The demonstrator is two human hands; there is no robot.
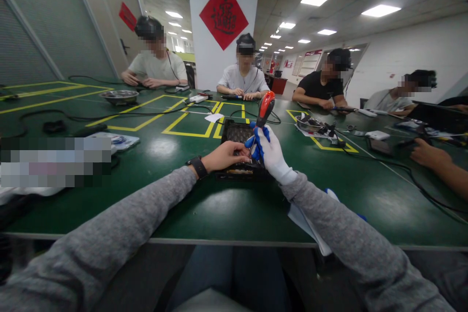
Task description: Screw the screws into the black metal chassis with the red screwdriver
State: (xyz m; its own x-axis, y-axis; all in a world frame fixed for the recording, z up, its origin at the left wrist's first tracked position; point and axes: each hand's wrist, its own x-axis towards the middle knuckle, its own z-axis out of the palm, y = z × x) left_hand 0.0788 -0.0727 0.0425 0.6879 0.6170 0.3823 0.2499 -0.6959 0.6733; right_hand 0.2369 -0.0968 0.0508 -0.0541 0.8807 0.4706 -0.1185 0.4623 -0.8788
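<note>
My right hand (272, 152), in a white glove with blue fingertips, is closed around a screwdriver (266, 107). Its red and black handle points up and leans slightly right, while the tip is hidden low among my fingers. My left hand (227, 154) is bare, with a black watch on the wrist. Its fingers are pinched together beside the screwdriver's lower end; what they hold, if anything, is too small to tell. Both hands are over an open black case (234, 131) with a textured dark inside, lying on the green table, and they cover part of it.
On the green table (164, 195), a metal bowl (120, 97) stands far left and a tray of small parts with cables (314, 126) lies right. A white glove (310, 226) is under my right forearm. Several people sit around; a co-worker's hand (431, 158) reaches in at right.
</note>
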